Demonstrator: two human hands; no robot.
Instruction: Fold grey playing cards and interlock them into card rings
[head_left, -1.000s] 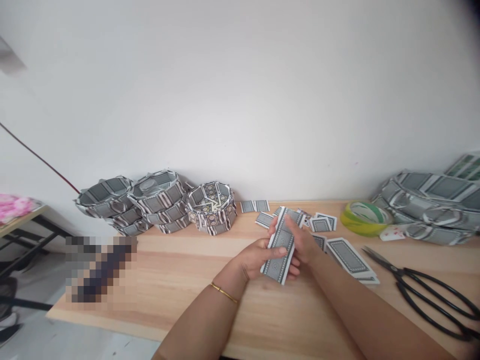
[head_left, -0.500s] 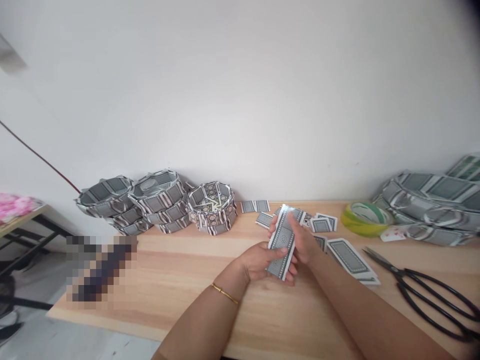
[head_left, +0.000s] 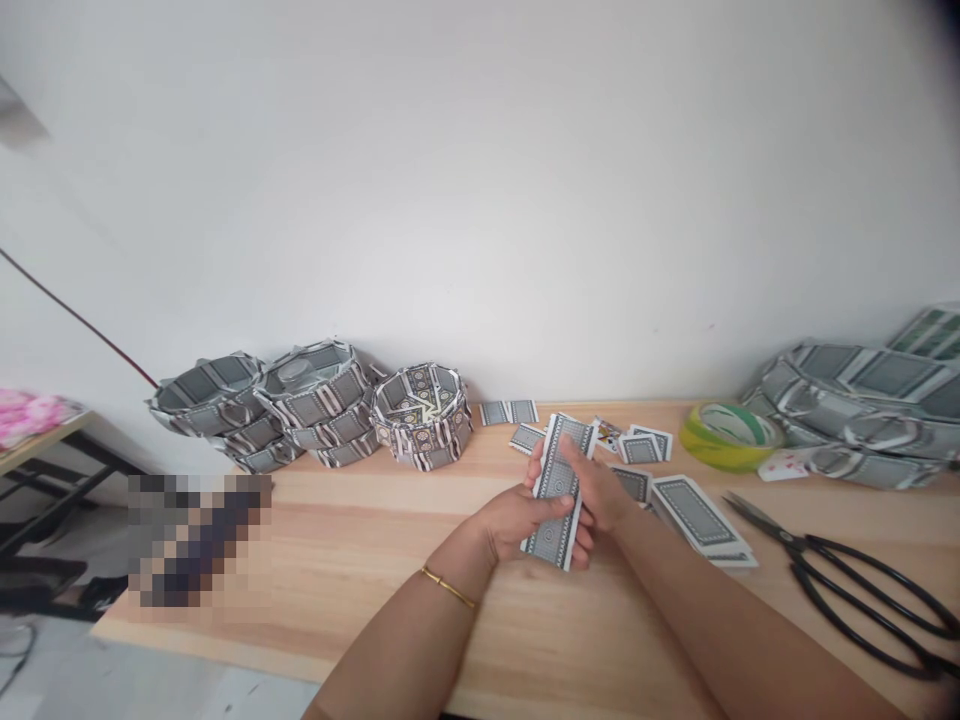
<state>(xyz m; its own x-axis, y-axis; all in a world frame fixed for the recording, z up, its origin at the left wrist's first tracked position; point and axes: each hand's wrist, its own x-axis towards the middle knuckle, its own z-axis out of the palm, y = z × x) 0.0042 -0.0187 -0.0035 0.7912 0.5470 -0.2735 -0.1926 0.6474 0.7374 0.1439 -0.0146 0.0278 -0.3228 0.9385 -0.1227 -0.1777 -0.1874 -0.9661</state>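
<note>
Between both hands is a long playing card (head_left: 557,490) with a grey patterned back and white edges, tilted over the table. My left hand (head_left: 521,520) grips its lower part, thumb across the front and fingers behind. Higher up, my right hand (head_left: 600,490) holds the right edge with its thumb lying on the card's face; its other fingers are partly hidden behind. Whether one card or several are in the grip, I cannot tell. Loose grey-backed cards (head_left: 697,515) lie just right of my right hand, with smaller folded cards (head_left: 645,447) beyond.
Ring-shaped baskets woven from cards (head_left: 319,400) stand stacked at the left; one patterned basket (head_left: 424,415) sits beside them. Rolls of yellow-green tape (head_left: 724,455), black-handled scissors (head_left: 795,545) and more card rings (head_left: 862,400) are to the right. A wall closes off the table's (head_left: 360,580) back.
The held card has shifted slightly down and left and stands a little more upright. Both hands keep their hold, with the right thumb a bit lower and further left.
</note>
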